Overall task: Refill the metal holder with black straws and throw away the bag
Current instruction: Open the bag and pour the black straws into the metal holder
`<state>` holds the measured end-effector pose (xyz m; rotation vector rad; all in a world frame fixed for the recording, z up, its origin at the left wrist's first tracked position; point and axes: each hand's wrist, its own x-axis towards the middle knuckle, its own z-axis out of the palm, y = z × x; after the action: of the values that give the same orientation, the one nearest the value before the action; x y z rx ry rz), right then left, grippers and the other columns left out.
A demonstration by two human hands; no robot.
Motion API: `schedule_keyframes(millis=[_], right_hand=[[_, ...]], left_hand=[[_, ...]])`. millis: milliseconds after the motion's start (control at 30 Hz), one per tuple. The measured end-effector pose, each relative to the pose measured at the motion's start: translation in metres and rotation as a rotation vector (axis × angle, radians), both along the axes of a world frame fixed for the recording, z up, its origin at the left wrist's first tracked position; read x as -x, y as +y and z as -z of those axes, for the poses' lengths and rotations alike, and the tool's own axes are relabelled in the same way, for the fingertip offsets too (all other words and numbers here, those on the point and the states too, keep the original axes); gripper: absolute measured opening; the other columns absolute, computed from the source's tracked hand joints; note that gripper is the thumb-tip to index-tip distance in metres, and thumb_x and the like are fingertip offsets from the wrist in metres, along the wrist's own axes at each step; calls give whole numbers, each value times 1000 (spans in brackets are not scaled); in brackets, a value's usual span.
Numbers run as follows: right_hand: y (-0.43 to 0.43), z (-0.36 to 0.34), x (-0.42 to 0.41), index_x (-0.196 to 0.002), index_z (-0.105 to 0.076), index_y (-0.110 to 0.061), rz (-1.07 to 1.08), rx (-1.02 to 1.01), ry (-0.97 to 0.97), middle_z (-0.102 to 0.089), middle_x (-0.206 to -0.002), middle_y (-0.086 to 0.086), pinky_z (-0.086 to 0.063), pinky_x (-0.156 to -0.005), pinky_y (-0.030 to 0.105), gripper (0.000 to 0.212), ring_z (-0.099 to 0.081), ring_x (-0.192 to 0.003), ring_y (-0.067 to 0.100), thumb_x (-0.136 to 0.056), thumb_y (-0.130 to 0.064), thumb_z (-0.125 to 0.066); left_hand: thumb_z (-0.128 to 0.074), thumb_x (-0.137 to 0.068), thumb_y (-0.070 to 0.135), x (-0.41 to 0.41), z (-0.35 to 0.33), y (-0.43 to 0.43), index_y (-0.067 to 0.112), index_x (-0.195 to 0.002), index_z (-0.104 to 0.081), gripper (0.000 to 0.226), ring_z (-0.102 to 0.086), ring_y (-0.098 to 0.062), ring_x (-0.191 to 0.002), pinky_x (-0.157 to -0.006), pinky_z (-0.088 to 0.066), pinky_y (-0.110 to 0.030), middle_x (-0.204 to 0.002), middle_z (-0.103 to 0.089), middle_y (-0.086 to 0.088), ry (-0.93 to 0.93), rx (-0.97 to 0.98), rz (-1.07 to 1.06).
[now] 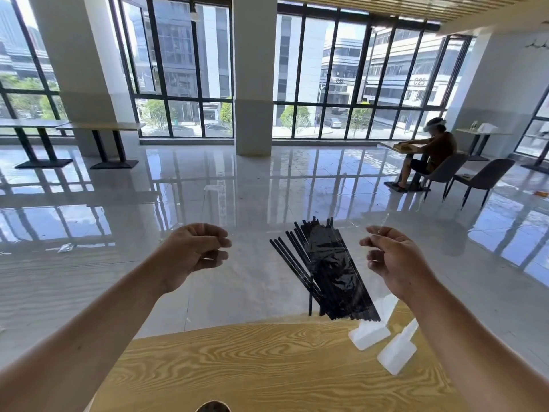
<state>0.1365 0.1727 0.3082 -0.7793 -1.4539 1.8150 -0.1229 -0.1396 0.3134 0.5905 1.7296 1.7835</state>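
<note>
While bag is held up: left hand (pixel 194 251) and right hand (pixel 389 257) each pinch 1 top corner of clear bag (pixel 267 263)
Straws: black straws (pixel 329 272) inside bag, above wooden table (pixel 252 361)
Done: nothing yet, I judge
Left: filling, discarding
Holder: maybe rim at bottom edge

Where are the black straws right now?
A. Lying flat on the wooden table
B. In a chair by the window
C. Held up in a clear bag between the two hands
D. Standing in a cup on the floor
C: the straws hang in a clear bag pinched by the left hand and right hand, above the table.
</note>
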Motion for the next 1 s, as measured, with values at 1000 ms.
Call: schedule_keyframes(millis=[1000], right_hand=[[-19,-59,-5,-103,-73,-19,64,-308,6,-76,-75,-1,-49,-54,28,29,-60,-55,11,-109,-1,-51]], left_hand=[[-86,-82,46,8,-37,-8,28,-72,-77,23,-67,-8,-59,-64,-55,-32,-70,-75,1,459,-27,-252]])
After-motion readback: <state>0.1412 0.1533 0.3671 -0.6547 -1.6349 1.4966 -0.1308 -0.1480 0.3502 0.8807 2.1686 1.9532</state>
